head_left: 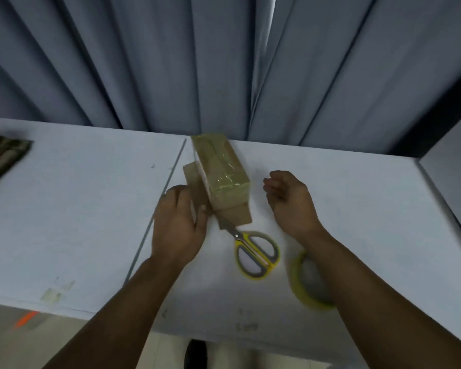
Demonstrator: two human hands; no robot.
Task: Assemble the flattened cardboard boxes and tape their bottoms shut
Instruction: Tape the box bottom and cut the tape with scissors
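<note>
Forearms first, both bare, stretched out over the white desk [77, 209]. The left hand [180, 225] is wrapped around a loose brown flap [193, 178], thumb pressed on the card. That flap hangs off the left side of the small brown cardboard box [221, 169], which sits between the two hands and just beyond their fingertips, with clear glossy tape already running along its upper face. The right hand [290, 201] hovers just right of the box, fingers loosely curled and holding nothing. Yellow-and-grey-handled scissors [256, 254] lie between the wrists, blade tips right at the box's near end. A roll of yellowish tape [308, 283] lies flat, partly under the right forearm. Behind everything hangs a grey-blue curtain [224, 62]. This box looks close to finished, so the job now seems to be that stray flap. To do it cleanly, the left hand should fold the flap flush along its crease while the free right hand braces the opposite wall so the box cannot skid. It would also help to nudge the scissors clear, or the blades may catch the box's near end.
</note>
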